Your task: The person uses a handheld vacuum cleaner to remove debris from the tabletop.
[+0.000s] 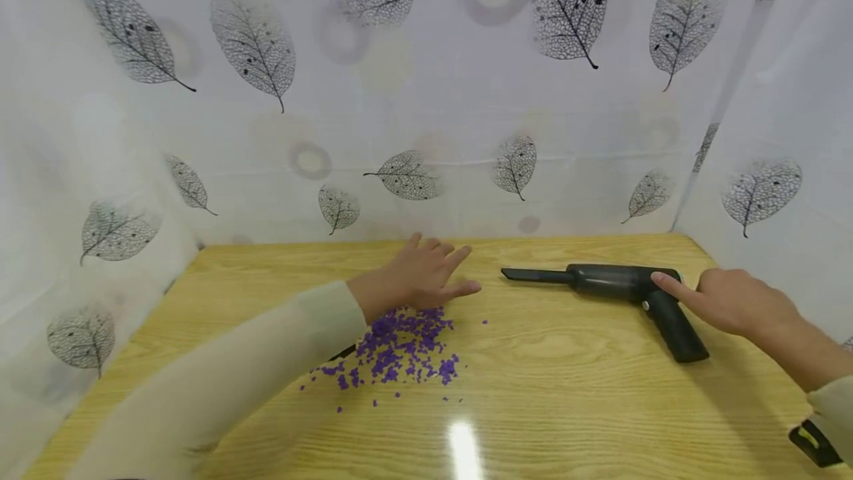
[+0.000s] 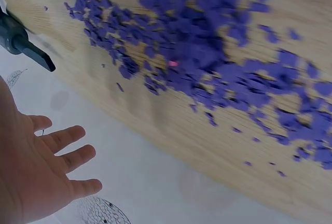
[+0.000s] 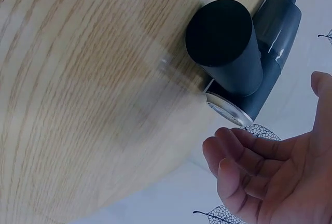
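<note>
A handheld vacuum cleaner [image 1: 609, 282], black with a narrow nozzle, lies on its side on the wooden table at the right. My right hand [image 1: 746, 302] is beside its rear end. In the right wrist view the fingers [image 3: 254, 151] are loosely bent near the vacuum's silver-rimmed end and hold nothing. Purple scraps [image 1: 406, 347], like bits of paper, lie scattered and partly heaped left of the middle. Above their far edge my left hand [image 1: 420, 276] reaches out with fingers spread. It grips nothing in the left wrist view, where the nozzle [image 2: 36, 53] also shows.
The wooden table [image 1: 566, 406] is bounded at the back and sides by white leaf-printed sheeting [image 1: 453, 110]. Part of a thin black thing [image 1: 343, 352] shows by the left sleeve. A black item with a yellow mark [image 1: 816, 444] is under the right sleeve.
</note>
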`<state>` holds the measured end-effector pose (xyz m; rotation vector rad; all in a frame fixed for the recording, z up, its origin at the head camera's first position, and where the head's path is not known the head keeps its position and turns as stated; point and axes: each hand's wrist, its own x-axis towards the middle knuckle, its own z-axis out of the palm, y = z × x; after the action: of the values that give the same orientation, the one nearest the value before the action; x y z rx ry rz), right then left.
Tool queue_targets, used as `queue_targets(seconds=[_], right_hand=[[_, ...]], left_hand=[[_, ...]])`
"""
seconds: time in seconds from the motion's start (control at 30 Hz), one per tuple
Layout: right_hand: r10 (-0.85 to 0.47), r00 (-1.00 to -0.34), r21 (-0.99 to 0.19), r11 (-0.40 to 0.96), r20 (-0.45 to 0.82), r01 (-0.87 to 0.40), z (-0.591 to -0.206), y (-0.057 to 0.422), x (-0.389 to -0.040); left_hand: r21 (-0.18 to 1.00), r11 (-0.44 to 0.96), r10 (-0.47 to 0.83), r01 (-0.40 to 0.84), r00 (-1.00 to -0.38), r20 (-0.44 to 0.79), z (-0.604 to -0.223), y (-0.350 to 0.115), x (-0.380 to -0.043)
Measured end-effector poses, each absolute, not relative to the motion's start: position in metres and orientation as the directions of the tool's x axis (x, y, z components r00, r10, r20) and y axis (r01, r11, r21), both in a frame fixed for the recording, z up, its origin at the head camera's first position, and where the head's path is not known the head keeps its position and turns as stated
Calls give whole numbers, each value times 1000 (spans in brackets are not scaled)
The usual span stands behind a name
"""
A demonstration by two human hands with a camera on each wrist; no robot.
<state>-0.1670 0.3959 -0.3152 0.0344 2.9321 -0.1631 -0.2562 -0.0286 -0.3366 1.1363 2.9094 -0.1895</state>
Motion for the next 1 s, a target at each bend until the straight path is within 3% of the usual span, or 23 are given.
queue_targets(seconds=[0.23,0.57,0.73,1.0], right_hand=[[-3,-975,-123,992,-224,26,-320,396,-166],[-48,-968,-99,995,-246,-25,-333,390,-171],[-69,-957,-74,996,-281,-50,-338,385,-174],[-41,-971,-101,995,-234,-18,-352,385,-175]], left_hand=[[-71,744,654,665,-745,-128,-339,8,-265],[-163,638,711,753,-657,-252,-350,53,-277],[-143,626,727,766,-640,-249,-349,74,-271],[-129,651,719,748,-662,-212,-355,90,-268]])
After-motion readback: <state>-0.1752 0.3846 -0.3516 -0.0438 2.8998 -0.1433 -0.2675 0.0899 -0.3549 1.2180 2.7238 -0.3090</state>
